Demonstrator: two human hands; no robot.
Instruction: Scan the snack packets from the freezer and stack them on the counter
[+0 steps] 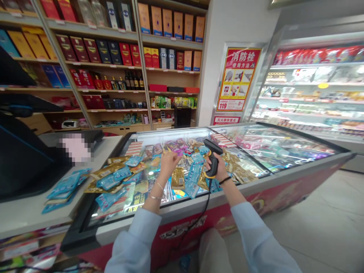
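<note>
My right hand [222, 169] is wrapped round the grip of a black and yellow barcode scanner [213, 145], whose cable [205, 206] hangs down the front of the chest freezer [176, 208]. Left of it, above the glass top, my left hand [168, 163] has its fingers curled closed; whatever they may hold is hidden. Blue snack packets [194, 173] lie in a row between my hands, with a gold packet [178, 178] beside them. More gold packets [243, 171] spread out past my right hand.
Another heap of blue and gold packets [115, 175] lies on the freezer's left end. Several blue packets [65, 189] rest on the counter [17, 217] beside a dark machine [22, 151]. Shelves of boxes [113, 53] stand behind, and a lit display fridge [315, 83] at right.
</note>
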